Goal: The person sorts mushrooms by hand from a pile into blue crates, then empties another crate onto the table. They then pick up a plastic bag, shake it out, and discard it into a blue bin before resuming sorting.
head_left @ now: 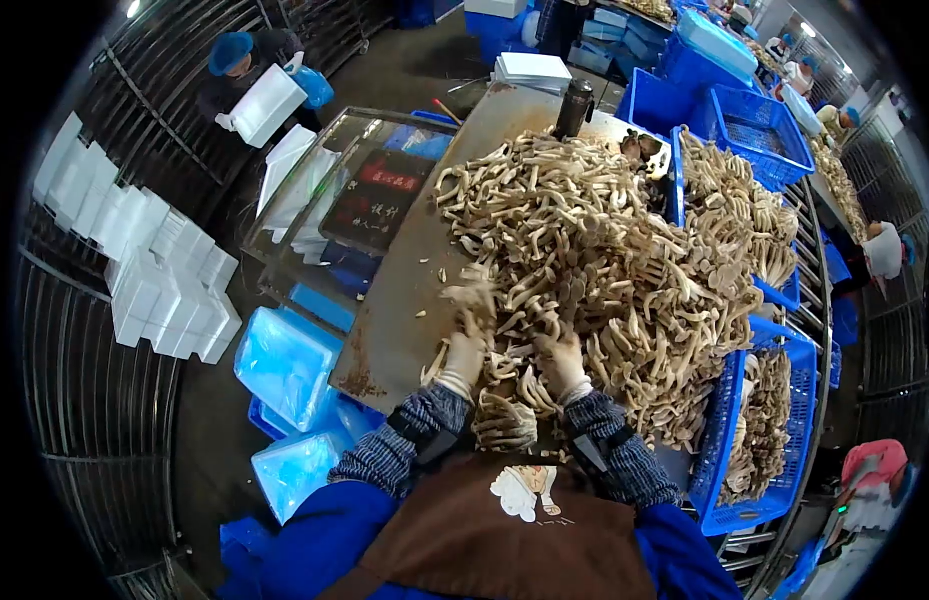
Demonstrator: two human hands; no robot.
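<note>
Left hand blurred, right hand hard to separate from mushrooms, cannot tell if either grips

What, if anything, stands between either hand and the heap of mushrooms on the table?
Nothing visible: the left hand and right hand are at the near side of the mushroom heap. The dark flask stands at its far end, well away from both.

Two white-gloved hands, left and right, and one heap of long-stemmed tan mushrooms.
Two blue plastic crates of mushrooms stand alongside; one black cylindrical flask and one brown cloth apron appear.
</note>
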